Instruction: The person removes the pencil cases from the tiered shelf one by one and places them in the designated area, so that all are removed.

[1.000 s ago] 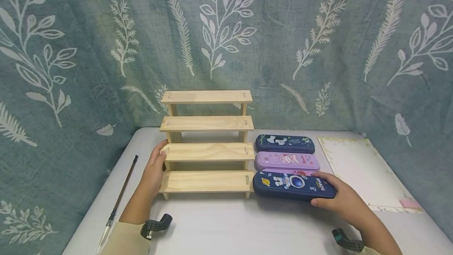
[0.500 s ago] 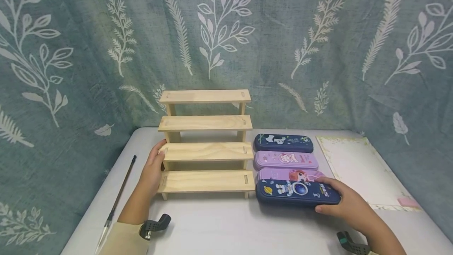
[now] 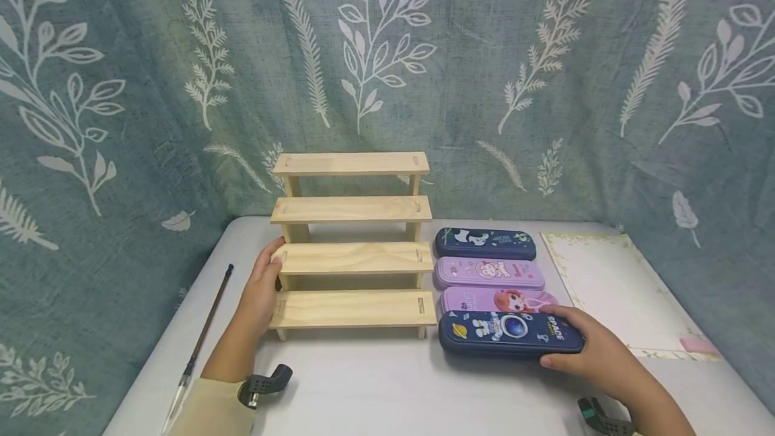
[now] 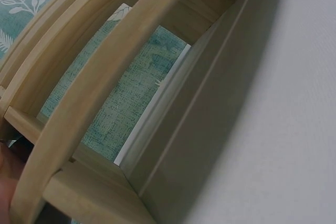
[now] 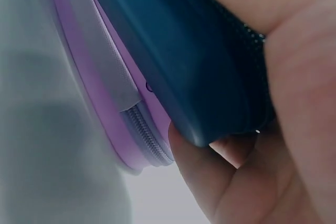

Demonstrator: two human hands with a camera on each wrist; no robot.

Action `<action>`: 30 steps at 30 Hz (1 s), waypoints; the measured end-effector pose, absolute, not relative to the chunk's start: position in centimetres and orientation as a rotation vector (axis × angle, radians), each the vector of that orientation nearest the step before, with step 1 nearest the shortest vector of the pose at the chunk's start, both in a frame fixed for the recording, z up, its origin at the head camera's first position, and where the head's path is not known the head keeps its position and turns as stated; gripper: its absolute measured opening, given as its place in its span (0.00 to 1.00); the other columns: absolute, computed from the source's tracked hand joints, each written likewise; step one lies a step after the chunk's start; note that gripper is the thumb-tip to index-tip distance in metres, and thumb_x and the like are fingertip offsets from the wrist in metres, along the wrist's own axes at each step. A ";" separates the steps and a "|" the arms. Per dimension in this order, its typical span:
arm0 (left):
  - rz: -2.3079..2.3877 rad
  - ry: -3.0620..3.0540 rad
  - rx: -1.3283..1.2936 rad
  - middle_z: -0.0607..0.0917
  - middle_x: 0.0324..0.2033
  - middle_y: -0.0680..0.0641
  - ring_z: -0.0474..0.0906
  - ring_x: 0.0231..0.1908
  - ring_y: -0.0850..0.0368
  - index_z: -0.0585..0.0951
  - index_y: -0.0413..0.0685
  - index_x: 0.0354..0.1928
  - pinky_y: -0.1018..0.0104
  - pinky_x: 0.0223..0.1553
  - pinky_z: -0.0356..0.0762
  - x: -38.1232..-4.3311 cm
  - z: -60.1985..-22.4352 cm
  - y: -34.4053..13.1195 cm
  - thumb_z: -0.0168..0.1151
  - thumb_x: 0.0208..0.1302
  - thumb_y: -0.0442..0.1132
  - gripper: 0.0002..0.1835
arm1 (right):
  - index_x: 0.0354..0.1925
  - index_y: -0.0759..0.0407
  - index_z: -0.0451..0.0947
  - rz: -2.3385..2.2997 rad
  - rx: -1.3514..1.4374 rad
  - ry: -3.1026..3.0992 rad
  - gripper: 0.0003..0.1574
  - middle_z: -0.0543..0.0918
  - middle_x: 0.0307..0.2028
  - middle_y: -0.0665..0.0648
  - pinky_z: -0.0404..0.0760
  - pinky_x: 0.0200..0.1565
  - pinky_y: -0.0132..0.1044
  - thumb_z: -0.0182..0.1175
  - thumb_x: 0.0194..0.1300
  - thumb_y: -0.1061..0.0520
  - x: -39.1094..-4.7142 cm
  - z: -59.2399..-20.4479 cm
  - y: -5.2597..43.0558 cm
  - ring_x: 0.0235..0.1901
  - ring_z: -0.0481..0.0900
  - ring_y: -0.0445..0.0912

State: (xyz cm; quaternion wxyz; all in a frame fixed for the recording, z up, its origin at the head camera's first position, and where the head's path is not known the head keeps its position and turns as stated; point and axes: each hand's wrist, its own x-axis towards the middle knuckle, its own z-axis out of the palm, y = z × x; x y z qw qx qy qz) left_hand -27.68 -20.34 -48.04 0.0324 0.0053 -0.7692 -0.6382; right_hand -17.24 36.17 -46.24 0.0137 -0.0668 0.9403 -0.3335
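Note:
My right hand [image 3: 596, 348] grips the right end of a navy pencil case [image 3: 511, 332] with an astronaut and "SPACE" on its lid, thumb on the near side. In the right wrist view the navy case [image 5: 178, 61] overlaps a zipped purple pencil case [image 5: 84, 72], fingers under its end. In the head view that purple case [image 3: 484, 299], with a red-haired figure, lies just behind. My left hand [image 3: 257, 298] holds the left side of a four-step wooden display shelf [image 3: 354, 259], thumb by the second step from the bottom; this shelf [image 4: 110, 72] fills the left wrist view.
Behind lie a lilac pencil case [image 3: 451, 273] and a dark panda pencil case [image 3: 514, 242]. A floral-bordered sheet [image 3: 611, 288] with a pink piece [image 3: 699, 345] is at right. A slim brush-like stick [image 3: 206, 328] lies at left. A patterned curtain [image 3: 454, 86] hangs behind the table.
My right hand has drawn the navy case toward me and slightly right, uncovering more of the purple case behind it. My left hand stays at the shelf.

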 end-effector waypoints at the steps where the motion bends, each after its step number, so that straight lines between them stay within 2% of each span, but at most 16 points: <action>1: -1.963 -2.368 0.015 0.54 0.83 0.52 0.44 0.83 0.50 0.56 0.71 0.82 0.42 0.82 0.42 -27.7 -48.0 -20.3 0.33 0.86 0.52 0.27 | 0.73 0.59 0.69 -1.039 -0.215 2.935 0.58 0.72 0.69 0.75 0.73 0.58 0.68 0.84 0.50 0.45 -17.2 -46.3 36.2 0.65 0.71 0.72; 4: -1.964 -2.371 0.019 0.54 0.83 0.52 0.44 0.83 0.50 0.56 0.72 0.82 0.42 0.82 0.42 -27.7 -48.0 -20.4 0.33 0.86 0.52 0.27 | 0.71 0.58 0.71 -1.018 -0.264 2.974 0.57 0.74 0.68 0.72 0.72 0.59 0.65 0.85 0.48 0.45 -17.3 -46.4 36.2 0.65 0.71 0.69; 7: -1.958 -2.378 0.038 0.54 0.83 0.53 0.45 0.83 0.50 0.56 0.73 0.82 0.41 0.82 0.41 -27.8 -47.9 -20.4 0.33 0.86 0.52 0.27 | 0.69 0.55 0.74 -0.983 -0.326 3.025 0.56 0.76 0.66 0.67 0.71 0.60 0.47 0.86 0.45 0.44 -17.4 -46.6 36.2 0.65 0.72 0.65; 11: -1.949 -2.388 0.059 0.54 0.83 0.53 0.44 0.83 0.50 0.56 0.74 0.82 0.40 0.82 0.41 -27.7 -47.9 -20.5 0.33 0.86 0.52 0.27 | 0.67 0.52 0.76 -0.964 -0.386 3.068 0.56 0.77 0.64 0.62 0.64 0.55 0.24 0.86 0.42 0.42 -17.4 -46.9 36.3 0.63 0.72 0.59; 13: -1.951 -2.388 0.059 0.55 0.83 0.53 0.45 0.83 0.50 0.56 0.74 0.82 0.40 0.82 0.41 -27.7 -47.9 -20.5 0.33 0.86 0.52 0.27 | 0.67 0.51 0.76 -0.963 -0.407 3.082 0.55 0.77 0.64 0.61 0.60 0.55 0.20 0.87 0.42 0.42 -17.4 -47.1 36.4 0.62 0.71 0.57; 17: -1.953 -2.389 0.058 0.54 0.83 0.53 0.45 0.83 0.50 0.56 0.75 0.81 0.40 0.82 0.41 -27.7 -47.9 -20.4 0.33 0.86 0.53 0.27 | 0.65 0.50 0.77 -0.945 -0.419 3.108 0.55 0.78 0.62 0.60 0.58 0.54 0.17 0.87 0.41 0.41 -17.3 -47.4 36.4 0.60 0.71 0.51; 23: -1.958 -2.389 0.042 0.53 0.83 0.53 0.45 0.83 0.49 0.56 0.74 0.82 0.41 0.82 0.42 -27.6 -47.9 -20.4 0.33 0.86 0.52 0.27 | 0.66 0.50 0.76 -0.910 -0.390 3.081 0.56 0.78 0.62 0.58 0.65 0.54 0.25 0.86 0.40 0.38 -17.2 -47.4 36.4 0.60 0.72 0.53; 30: -1.957 -2.381 0.029 0.53 0.83 0.53 0.43 0.83 0.50 0.57 0.74 0.82 0.41 0.82 0.41 -27.6 -48.0 -20.5 0.33 0.86 0.52 0.27 | 0.66 0.52 0.75 -0.918 -0.390 3.038 0.56 0.76 0.63 0.59 0.65 0.54 0.23 0.87 0.41 0.39 -17.2 -47.2 36.4 0.61 0.71 0.55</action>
